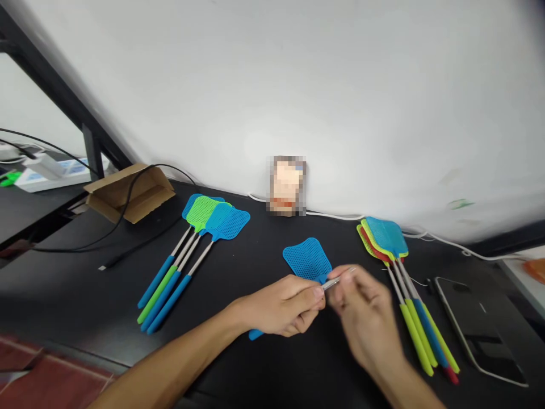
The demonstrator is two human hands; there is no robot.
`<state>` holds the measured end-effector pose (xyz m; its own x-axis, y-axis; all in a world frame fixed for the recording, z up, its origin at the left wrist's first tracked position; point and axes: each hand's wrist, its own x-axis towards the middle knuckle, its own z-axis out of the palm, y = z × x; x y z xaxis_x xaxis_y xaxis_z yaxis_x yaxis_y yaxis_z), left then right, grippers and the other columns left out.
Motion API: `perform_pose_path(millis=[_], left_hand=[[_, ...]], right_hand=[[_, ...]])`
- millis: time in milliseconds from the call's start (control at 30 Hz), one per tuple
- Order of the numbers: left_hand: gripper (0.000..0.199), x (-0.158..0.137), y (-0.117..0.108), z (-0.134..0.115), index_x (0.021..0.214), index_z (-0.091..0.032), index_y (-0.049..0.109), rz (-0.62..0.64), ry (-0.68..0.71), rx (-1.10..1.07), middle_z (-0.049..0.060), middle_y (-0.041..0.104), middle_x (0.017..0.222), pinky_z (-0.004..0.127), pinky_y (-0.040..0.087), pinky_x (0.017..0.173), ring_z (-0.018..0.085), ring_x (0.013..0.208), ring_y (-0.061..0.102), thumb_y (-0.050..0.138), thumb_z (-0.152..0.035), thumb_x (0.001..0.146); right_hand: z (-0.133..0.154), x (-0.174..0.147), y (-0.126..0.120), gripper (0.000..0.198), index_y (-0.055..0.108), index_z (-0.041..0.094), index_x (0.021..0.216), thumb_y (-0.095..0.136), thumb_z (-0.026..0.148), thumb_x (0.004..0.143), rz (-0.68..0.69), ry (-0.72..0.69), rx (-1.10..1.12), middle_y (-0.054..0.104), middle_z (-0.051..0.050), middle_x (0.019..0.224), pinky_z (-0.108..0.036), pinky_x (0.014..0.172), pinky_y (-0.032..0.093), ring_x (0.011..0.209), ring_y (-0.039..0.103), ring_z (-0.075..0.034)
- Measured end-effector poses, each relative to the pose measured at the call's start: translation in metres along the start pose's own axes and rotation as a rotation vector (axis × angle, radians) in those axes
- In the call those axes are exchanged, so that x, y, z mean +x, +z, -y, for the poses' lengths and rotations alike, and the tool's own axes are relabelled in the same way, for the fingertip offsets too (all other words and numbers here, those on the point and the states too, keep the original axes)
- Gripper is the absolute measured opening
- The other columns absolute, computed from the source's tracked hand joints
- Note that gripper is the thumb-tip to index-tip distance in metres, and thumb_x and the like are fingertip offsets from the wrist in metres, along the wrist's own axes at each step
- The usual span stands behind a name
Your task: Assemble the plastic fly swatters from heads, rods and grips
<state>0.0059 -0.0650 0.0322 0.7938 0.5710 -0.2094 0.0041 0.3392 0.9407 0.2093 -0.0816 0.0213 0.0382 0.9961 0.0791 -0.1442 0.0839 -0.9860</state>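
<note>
Just beside the head of a lone blue plastic mesh fly swatter, the left hand wraps around a slim silvery metal rod, perhaps its shaft; the right hand curls at its far end, hold unclear. A loose grip could let it slip.

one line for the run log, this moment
left hand: gripping silver rod; right hand: at rod, grip unclear; blue swatter head: beyond hands; left swatters: grouped; right swatters: grouped

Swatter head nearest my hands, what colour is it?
Blue; the swatter head shows in the head camera view.
</note>
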Motion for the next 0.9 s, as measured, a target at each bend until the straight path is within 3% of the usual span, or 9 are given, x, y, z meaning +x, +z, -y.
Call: perform_pose_path(millis=[100,167,267,333,467,533,633,767,900], left_hand=[[0.048,0.000,-0.003,0.004,0.082,-0.021,0.044,-0.010,0.032,-0.006,-0.009,0.039,0.055,0.018,0.025,0.034,0.006,0.039,0.028,0.044,-0.066,0.100],[0.048,0.000,-0.006,0.005,0.082,-0.022,0.043,0.006,0.008,-0.037,-0.010,0.037,0.054,0.018,0.024,0.034,0.006,0.038,0.027,0.043,-0.066,0.101],[0.050,0.001,-0.008,0.007,0.080,-0.021,0.043,0.065,-0.063,-0.015,-0.009,0.037,0.053,0.017,0.025,0.035,0.005,0.040,0.027,0.045,-0.067,0.099],[0.052,0.002,-0.006,0.008,0.078,-0.020,0.046,0.097,-0.104,0.046,-0.008,0.039,0.054,0.016,0.027,0.036,0.005,0.041,0.030,0.045,-0.068,0.099],[0.053,0.005,0.001,0.011,0.080,-0.020,0.050,0.142,-0.108,0.123,-0.006,0.045,0.055,0.016,0.031,0.036,0.006,0.041,0.037,0.043,-0.069,0.099],[0.052,0.005,0.001,0.013,0.080,-0.019,0.050,0.111,-0.092,0.138,-0.006,0.046,0.054,0.015,0.031,0.036,0.006,0.041,0.038,0.044,-0.067,0.100],[0.050,0.005,0.000,0.014,0.079,-0.020,0.046,0.033,-0.062,0.050,-0.008,0.041,0.052,0.015,0.028,0.034,0.006,0.039,0.034,0.044,-0.065,0.100],[0.050,0.003,0.003,0.013,0.081,-0.021,0.043,-0.030,0.046,-0.029,-0.010,0.040,0.051,0.017,0.028,0.032,0.006,0.036,0.031,0.041,-0.067,0.101],[0.052,0.005,0.006,0.019,0.076,-0.020,0.044,-0.064,0.095,-0.012,-0.008,0.041,0.051,0.017,0.031,0.033,0.006,0.036,0.034,0.040,-0.066,0.101]], right_hand=[[-0.010,-0.012,0.021,0.026,0.072,0.019,0.096,0.067,0.045,0.097,0.082,0.085,0.020,0.049,0.002,0.063,-0.027,0.051,0.038,0.058,0.045,-0.012],[-0.003,0.000,0.008,0.024,0.072,0.019,0.090,0.074,0.043,0.092,-0.003,0.078,0.069,0.053,0.002,0.065,-0.027,0.051,0.036,0.057,0.045,-0.011],[0.022,0.033,-0.049,0.023,0.065,0.020,0.068,0.083,0.028,0.081,-0.333,-0.040,0.207,0.057,0.001,0.073,-0.029,0.052,0.036,0.059,0.045,-0.011],[0.041,0.054,-0.095,0.020,0.065,0.021,0.064,0.074,0.016,0.081,-0.626,-0.143,0.303,0.048,0.002,0.063,-0.033,0.050,0.030,0.055,0.041,-0.011],[0.060,0.071,-0.140,0.031,0.060,0.021,0.056,0.063,0.010,0.084,-0.781,-0.246,0.296,0.041,0.002,0.061,-0.038,0.051,0.017,0.049,0.031,-0.009],[0.053,0.065,-0.123,0.025,0.062,0.023,0.058,0.074,0.014,0.078,-0.721,-0.275,0.257,0.044,0.002,0.062,-0.039,0.052,0.020,0.051,0.035,-0.010],[0.028,0.038,-0.061,0.022,0.068,0.021,0.065,0.088,0.023,0.071,-0.539,-0.165,0.202,0.056,0.000,0.067,-0.036,0.054,0.031,0.059,0.047,-0.013],[-0.009,-0.009,0.018,0.024,0.073,0.022,0.091,0.074,0.046,0.092,-0.100,0.092,0.120,0.045,0.004,0.061,-0.030,0.054,0.036,0.057,0.041,-0.012],[-0.023,-0.025,0.030,0.026,0.072,0.021,0.100,0.064,0.046,0.099,-0.003,0.090,0.071,0.045,0.004,0.062,-0.028,0.053,0.035,0.058,0.041,-0.012]])
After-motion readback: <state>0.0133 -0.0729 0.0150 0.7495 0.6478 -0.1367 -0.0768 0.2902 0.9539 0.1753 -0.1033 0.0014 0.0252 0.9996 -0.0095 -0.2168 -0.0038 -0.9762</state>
